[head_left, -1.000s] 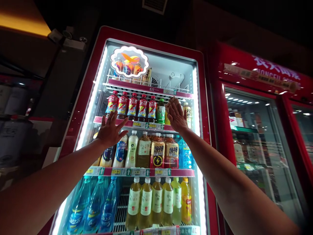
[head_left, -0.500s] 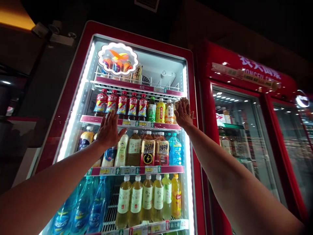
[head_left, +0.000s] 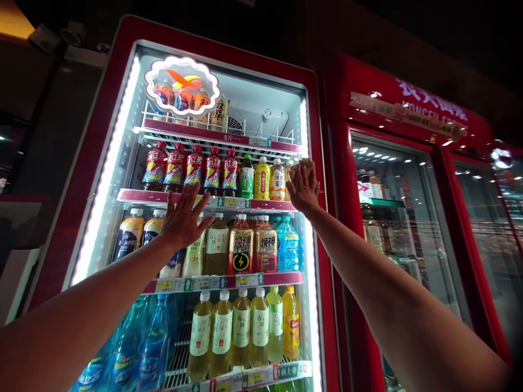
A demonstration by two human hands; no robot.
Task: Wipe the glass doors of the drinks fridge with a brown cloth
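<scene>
A lit red drinks fridge (head_left: pixel 327 228) with a glass door stands in front of me. My left hand (head_left: pixel 183 218) lies flat and open on the glass, fingers spread, over the second and third shelves. My right hand (head_left: pixel 303 186) is raised with fingers stretched out at the door's right edge, beside the last bottles of the second shelf. Red-labelled bottles (head_left: pixel 186 167) fill the second shelf. Yellow tea bottles (head_left: pixel 241 332) stand on a lower shelf, blue bottles (head_left: pixel 151 348) to their left. Neither hand holds anything.
A second red fridge (head_left: pixel 408 218) with glass doors stands directly to the right. A dark wall and a pale counter (head_left: pixel 12 272) lie to the left. The surroundings are dim.
My right hand slid right from the glass in front of the second shelf to the door's right edge. My left hand stayed on the glass. The view shifted rightward.
</scene>
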